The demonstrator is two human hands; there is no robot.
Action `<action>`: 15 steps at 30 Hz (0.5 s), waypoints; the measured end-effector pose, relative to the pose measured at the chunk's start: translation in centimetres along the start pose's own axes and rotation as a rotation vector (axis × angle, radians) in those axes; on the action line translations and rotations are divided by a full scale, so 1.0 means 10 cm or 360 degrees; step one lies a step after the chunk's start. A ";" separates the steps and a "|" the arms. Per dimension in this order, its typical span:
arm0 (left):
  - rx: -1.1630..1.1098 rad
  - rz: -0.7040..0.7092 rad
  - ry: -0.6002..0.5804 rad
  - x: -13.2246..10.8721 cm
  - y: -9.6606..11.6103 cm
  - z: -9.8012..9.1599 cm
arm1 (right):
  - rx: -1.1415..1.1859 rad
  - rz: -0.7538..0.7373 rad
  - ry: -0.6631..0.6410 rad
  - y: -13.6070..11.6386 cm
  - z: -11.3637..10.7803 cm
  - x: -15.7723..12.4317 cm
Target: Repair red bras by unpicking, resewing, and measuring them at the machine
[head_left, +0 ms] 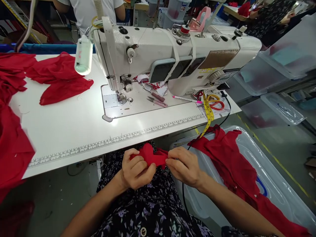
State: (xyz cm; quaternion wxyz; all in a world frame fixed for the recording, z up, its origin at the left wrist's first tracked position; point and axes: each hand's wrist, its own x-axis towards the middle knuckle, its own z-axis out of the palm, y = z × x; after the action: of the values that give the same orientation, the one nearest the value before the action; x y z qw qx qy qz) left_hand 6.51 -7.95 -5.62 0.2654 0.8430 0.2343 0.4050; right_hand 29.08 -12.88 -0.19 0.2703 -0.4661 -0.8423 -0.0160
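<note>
A small piece of red fabric (149, 154) is bunched up between my two hands, above my lap and just in front of the table edge. My left hand (136, 169) is closed around its left part, the thumb lying along the cloth. With pinched fingertips my right hand (184, 165) grips the right end of the same piece. The far side of the fabric is hidden by my fingers. Beyond the hands stands a white sewing machine (148, 42), its needle and presser foot (120, 97) over the metal plate.
Red fabric (14, 131) covers the table's left end; more red cloth (232, 161) lies on a clear plastic box lid (278, 174) at right. Thread snips (157, 102), a pink marker (187, 99), scissors (216, 102) and a yellow tape measure (208, 112) lie near the machine.
</note>
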 end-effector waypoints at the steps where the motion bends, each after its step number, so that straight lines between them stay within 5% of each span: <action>1: -0.0005 0.0033 0.0036 -0.01 0.00 0.00 | 0.0011 -0.0048 0.0045 0.01 0.00 0.00; 4: 0.0075 0.0180 0.0180 -0.04 -0.01 0.01 | 0.0042 -0.0141 0.0131 0.02 0.02 -0.01; 10: 0.0381 0.0429 0.0276 -0.06 0.00 0.08 | 0.0124 0.0020 -0.0015 0.00 0.08 -0.06; 12: 0.0262 0.0276 0.0316 -0.02 0.04 0.07 | 0.0241 0.0111 0.0008 -0.01 0.09 -0.02; 15: 0.0005 -0.0269 0.0291 0.09 0.15 -0.02 | 0.0585 0.0331 -0.0107 0.01 0.06 0.13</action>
State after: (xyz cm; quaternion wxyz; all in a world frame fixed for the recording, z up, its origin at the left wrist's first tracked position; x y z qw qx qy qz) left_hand 7.14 -8.53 -4.09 0.2748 0.7802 0.3285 0.4559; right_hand 28.33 -11.60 -0.14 0.3228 -0.4937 -0.7869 0.1813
